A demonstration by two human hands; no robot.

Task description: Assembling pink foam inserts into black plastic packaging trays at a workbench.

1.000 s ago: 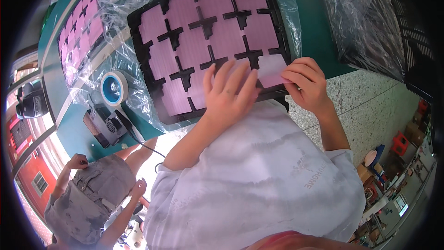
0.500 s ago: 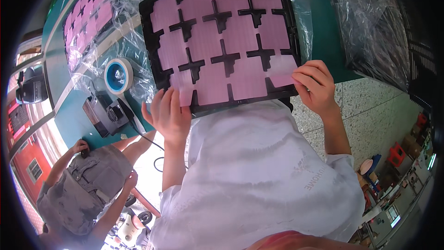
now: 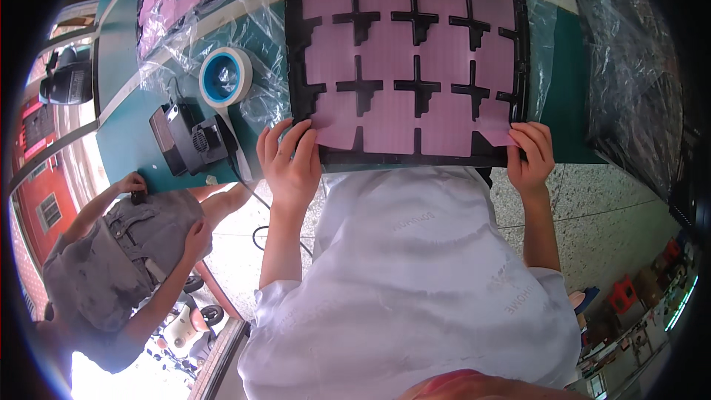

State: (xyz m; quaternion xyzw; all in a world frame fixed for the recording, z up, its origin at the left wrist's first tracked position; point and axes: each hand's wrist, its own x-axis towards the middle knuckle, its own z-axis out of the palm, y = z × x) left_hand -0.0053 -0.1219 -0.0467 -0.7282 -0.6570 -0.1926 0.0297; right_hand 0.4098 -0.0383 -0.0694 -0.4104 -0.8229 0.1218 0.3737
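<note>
Head view: black tray point(image 3: 406, 154) of pink sheets point(image 3: 385, 52) on green table point(image 3: 566, 115), near edge gripped at both corners. Left hand point(image 3: 290, 164) fingers clasped over left corner, right hand point(image 3: 530, 157) pinching right corner. Tape roll point(image 3: 225, 76), black device point(image 3: 185, 138) beyond left fingers.

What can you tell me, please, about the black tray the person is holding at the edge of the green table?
The black tray is a flat, roughly square plastic-looking grid lying at the near edge of the green table. Pink square sheets fill its pockets, with black cross-shaped dividers showing between them. The left hand grips its near left corner, and the right hand its near right corner. Clear plastic film lies beside it.
</note>
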